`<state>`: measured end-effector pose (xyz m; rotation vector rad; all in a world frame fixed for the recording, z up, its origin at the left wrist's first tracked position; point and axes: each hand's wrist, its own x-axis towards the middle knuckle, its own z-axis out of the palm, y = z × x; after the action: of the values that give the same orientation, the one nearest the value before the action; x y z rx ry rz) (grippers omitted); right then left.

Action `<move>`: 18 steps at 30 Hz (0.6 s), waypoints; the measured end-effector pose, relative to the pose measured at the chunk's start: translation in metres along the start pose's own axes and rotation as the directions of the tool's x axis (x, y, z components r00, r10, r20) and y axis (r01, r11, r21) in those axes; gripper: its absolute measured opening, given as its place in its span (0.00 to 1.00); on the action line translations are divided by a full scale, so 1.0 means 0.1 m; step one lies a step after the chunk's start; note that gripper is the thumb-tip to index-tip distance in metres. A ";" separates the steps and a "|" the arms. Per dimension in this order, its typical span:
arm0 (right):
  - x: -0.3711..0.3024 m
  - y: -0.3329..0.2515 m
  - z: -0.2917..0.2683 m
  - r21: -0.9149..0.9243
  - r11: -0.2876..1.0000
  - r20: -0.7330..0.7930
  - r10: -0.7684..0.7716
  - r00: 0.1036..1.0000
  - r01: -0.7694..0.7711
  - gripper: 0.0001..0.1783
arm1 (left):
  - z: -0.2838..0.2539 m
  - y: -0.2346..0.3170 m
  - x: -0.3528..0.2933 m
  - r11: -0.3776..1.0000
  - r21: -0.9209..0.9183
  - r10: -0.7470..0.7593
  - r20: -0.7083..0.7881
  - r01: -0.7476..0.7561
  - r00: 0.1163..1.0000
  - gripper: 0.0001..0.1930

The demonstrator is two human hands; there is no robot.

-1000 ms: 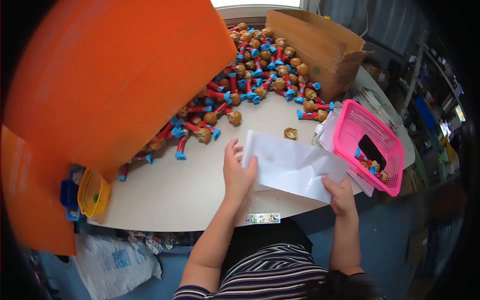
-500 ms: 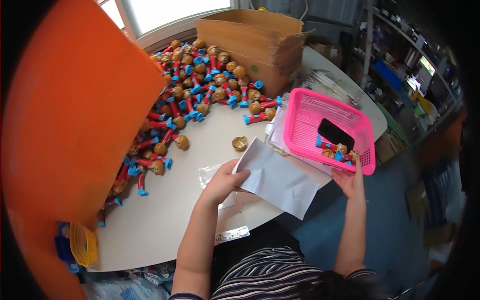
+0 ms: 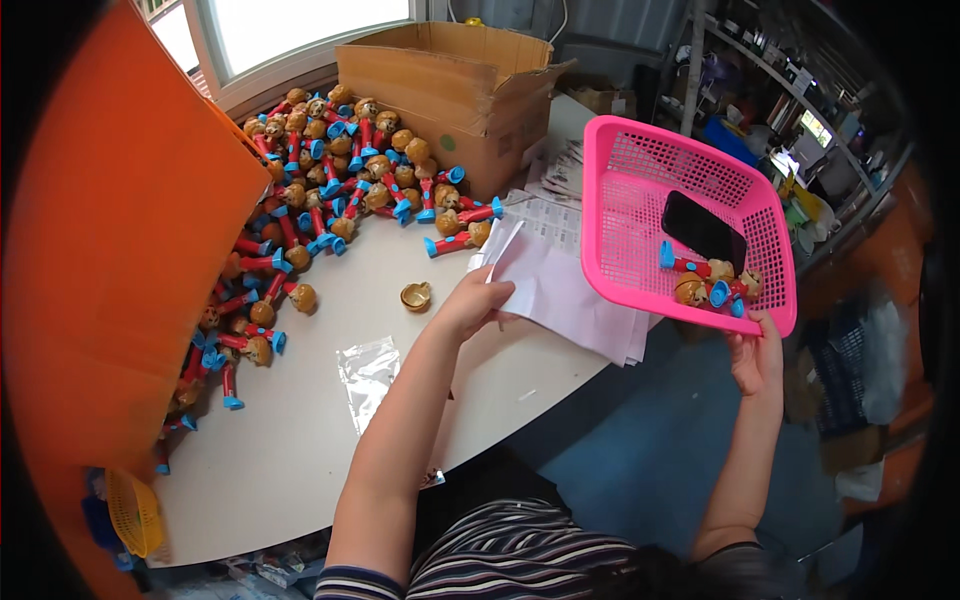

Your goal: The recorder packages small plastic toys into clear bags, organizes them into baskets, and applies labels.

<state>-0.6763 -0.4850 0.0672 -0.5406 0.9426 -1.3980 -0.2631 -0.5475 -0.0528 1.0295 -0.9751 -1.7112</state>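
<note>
My right hand (image 3: 757, 357) grips the near right corner of a pink plastic basket (image 3: 625, 205), which is raised and tilted toward me. Inside lie a black phone (image 3: 703, 226) and a few small dog-headed toy figures (image 3: 712, 268) in red and blue. A white paper sheet (image 3: 560, 300) is pinched in my left hand (image 3: 478, 305), thumb on top. It lies over or against other papers (image 3: 545, 225) on the table, left of the basket. Left of that hand sits a small brown cup-shaped piece (image 3: 415, 296).
A big heap of similar toy figures (image 3: 340, 175) covers the table's far left. Behind it stands an open cardboard box (image 3: 450, 95). A clear plastic bag (image 3: 365, 375) lies by my left forearm. An orange panel (image 3: 110, 250) rises at left, above a yellow basket (image 3: 135, 510).
My right hand has lifted the pink basket up and to the right, uncovering printed papers beneath. My left hand has carried the white sheet forward onto that spot.
</note>
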 end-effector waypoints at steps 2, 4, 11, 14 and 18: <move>0.02 0.10 0.10 0.006 1.000 0.009 0.001 1.000 -0.001 0.18 | -0.07 -0.23 0.30 1.000 0.004 0.013 -0.062 -0.012 0.998 0.20; -0.05 0.20 0.21 0.011 1.000 0.015 -0.010 1.000 0.010 0.17 | -0.11 -0.41 0.49 0.982 0.186 0.053 -0.213 -0.013 0.976 0.18; 0.44 1.37 0.07 0.163 0.980 0.008 0.112 0.994 -0.112 0.14 | 0.05 -0.21 0.36 0.989 -0.119 0.061 -0.191 -0.085 0.980 0.20; 0.54 1.89 0.19 0.144 0.976 -0.055 0.171 0.984 -0.162 0.16 | -0.39 -0.25 0.24 0.961 0.270 0.198 -0.522 -0.059 0.830 0.20; 0.35 1.83 0.10 0.090 0.976 0.003 0.198 0.980 -0.198 0.23 | -0.44 0.09 -0.51 0.734 0.659 0.523 -0.393 -0.166 0.756 0.20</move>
<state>-0.5653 -0.4952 -0.0827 -0.3643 0.9082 -1.2561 -0.2066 -0.5097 -0.0485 1.5094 -1.2340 -0.6801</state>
